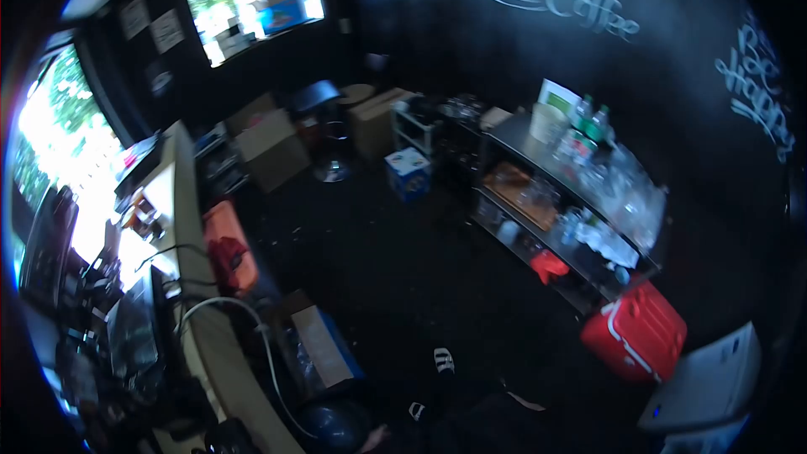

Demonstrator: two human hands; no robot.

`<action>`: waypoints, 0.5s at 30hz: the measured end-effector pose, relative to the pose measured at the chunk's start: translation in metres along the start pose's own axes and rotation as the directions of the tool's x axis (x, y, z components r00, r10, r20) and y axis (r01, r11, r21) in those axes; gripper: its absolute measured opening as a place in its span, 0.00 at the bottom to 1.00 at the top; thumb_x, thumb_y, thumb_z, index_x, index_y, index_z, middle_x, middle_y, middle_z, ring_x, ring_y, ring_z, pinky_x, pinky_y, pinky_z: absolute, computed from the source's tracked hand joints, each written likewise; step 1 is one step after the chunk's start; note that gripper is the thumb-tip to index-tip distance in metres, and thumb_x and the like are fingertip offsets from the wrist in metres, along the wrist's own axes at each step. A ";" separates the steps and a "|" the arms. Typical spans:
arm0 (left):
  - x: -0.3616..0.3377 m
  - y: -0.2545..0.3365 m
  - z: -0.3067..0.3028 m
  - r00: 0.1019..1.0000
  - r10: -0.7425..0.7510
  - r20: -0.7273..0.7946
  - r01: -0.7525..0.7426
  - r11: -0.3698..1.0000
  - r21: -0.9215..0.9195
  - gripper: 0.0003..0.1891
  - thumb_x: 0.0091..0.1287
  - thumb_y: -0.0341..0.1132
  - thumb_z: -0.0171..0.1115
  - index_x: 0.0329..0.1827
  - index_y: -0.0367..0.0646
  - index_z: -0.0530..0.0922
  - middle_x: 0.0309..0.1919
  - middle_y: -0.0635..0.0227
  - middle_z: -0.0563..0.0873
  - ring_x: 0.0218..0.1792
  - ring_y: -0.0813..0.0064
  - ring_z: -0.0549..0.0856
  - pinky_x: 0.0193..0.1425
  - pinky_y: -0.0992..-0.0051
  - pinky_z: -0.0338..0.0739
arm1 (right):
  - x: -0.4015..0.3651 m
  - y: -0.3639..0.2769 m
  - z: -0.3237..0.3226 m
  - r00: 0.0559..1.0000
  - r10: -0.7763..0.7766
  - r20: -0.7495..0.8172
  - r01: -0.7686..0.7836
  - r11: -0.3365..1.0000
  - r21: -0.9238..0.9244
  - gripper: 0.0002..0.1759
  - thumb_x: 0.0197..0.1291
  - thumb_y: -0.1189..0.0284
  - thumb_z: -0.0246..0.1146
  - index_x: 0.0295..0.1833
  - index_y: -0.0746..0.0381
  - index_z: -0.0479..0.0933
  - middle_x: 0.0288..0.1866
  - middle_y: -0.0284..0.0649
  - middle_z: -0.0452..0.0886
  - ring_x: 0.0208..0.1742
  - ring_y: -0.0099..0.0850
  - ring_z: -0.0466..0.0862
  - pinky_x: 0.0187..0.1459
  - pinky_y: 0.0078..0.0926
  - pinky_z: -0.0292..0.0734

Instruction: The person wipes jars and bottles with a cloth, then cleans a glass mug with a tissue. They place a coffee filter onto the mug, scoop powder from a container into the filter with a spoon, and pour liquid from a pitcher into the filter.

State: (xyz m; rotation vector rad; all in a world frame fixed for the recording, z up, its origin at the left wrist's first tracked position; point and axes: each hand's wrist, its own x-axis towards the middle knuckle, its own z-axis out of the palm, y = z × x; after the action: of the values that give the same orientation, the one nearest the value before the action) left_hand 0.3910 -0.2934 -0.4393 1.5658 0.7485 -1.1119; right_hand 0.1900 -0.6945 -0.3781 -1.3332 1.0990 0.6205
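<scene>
At the bottom edge, my left hand (374, 438) shows only in part, beside a dark, rounded, glossy object (334, 427) whose kind I cannot make out. Whether the fingers touch or grip it is too dim to tell. Farther right, a thin strip of skin, seemingly my right hand (524, 402), shows against dark clothing, its fingers not discernible. Below me are my feet in dark footwear with white stripes (444, 360). An open cardboard box (326, 349) with clear plastic items inside stands left of my feet.
A long counter (206, 353) with monitors and cables runs along the left. On the right are a shelf unit (521, 139) with bottles and plastic cups, a red cooler box (639, 332) and a white container (710, 378). Boxes (273, 147) and a stool (334, 170) stand at the back.
</scene>
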 end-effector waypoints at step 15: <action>0.100 0.255 0.242 0.878 0.215 0.428 -0.478 0.449 0.755 0.19 0.64 0.44 0.60 0.50 0.41 0.81 0.34 0.65 0.85 0.30 0.74 0.84 0.37 0.71 0.80 | 0.052 -0.004 -0.096 0.998 -0.041 -0.054 0.065 0.813 0.579 0.31 0.63 0.50 0.56 0.63 0.61 0.72 0.66 0.47 0.70 0.69 0.44 0.67 0.67 0.43 0.62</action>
State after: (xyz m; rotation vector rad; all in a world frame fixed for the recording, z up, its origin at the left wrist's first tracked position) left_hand 0.5851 -0.6027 -0.4446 2.1636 -0.4504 -1.4164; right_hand 0.1887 -0.7989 -0.4107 -0.8351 1.1579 0.1805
